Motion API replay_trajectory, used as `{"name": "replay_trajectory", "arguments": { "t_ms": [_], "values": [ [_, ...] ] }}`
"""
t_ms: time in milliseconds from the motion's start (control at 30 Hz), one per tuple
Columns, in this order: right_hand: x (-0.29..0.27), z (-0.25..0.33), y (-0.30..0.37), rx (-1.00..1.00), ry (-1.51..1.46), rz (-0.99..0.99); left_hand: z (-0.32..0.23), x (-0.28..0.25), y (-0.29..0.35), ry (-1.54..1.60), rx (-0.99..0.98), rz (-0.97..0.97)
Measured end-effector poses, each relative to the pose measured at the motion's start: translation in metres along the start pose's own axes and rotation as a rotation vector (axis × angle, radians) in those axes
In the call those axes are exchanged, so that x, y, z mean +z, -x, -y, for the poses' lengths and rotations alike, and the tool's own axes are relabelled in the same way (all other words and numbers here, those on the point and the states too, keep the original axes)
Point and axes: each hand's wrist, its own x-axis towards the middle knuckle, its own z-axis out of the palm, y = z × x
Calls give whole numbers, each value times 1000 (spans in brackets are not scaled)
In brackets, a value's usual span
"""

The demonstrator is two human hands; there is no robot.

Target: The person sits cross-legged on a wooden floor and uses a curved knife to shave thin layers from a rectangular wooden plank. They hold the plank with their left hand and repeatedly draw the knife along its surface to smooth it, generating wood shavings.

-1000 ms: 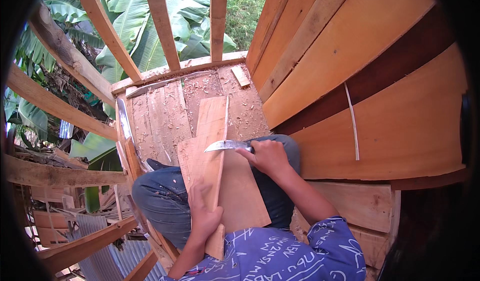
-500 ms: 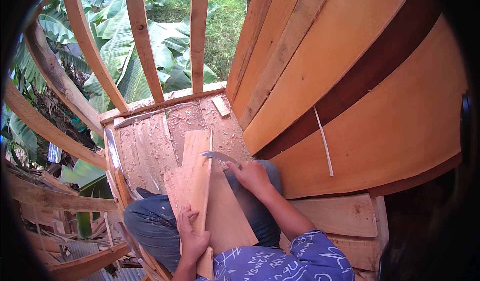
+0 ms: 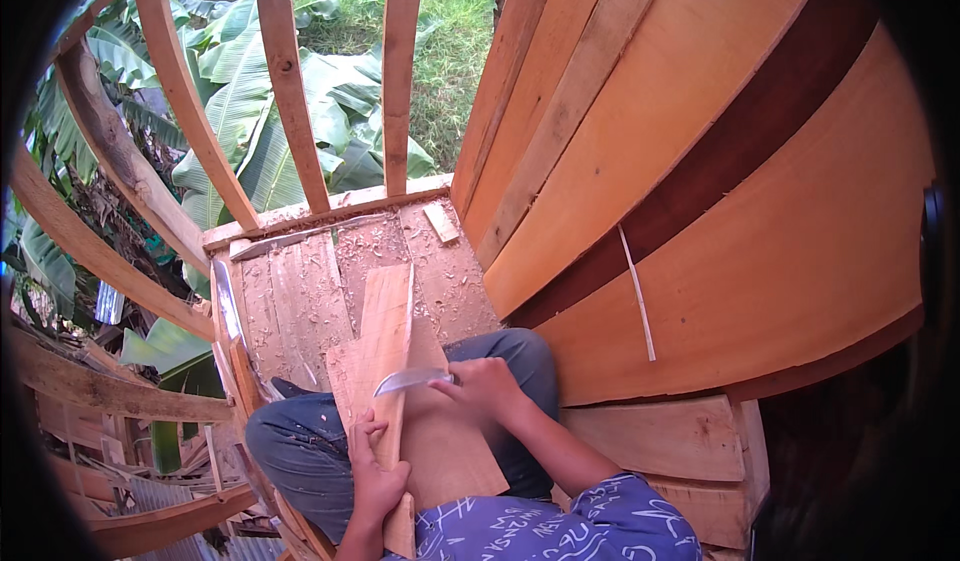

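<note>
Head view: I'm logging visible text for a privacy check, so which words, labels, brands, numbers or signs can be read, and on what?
Blue-purple shirt: white printed letters and numbers, not copied out here; folds and small size leave parts unreadable.
Knife in the right hand: no lettering can be made out.
Narrow board under the left hand: none visible.
Elsewhere: no readable sign or label.
</note>
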Motion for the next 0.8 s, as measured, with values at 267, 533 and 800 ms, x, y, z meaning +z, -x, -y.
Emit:
{"name": "replay_trajectory", "arguments": {
  "t_ms": [267, 533, 800],
  "values": [
    [2, 21, 0, 14, -22, 0, 3, -6, 5, -91, 12, -3],
    [-8, 15, -1, 97, 123, 242, 6, -1, 14, -156, 14, 5],
    [-9, 3, -19, 221, -37, -3, 5, 0, 8, -96, 22, 5]
  ]
}}
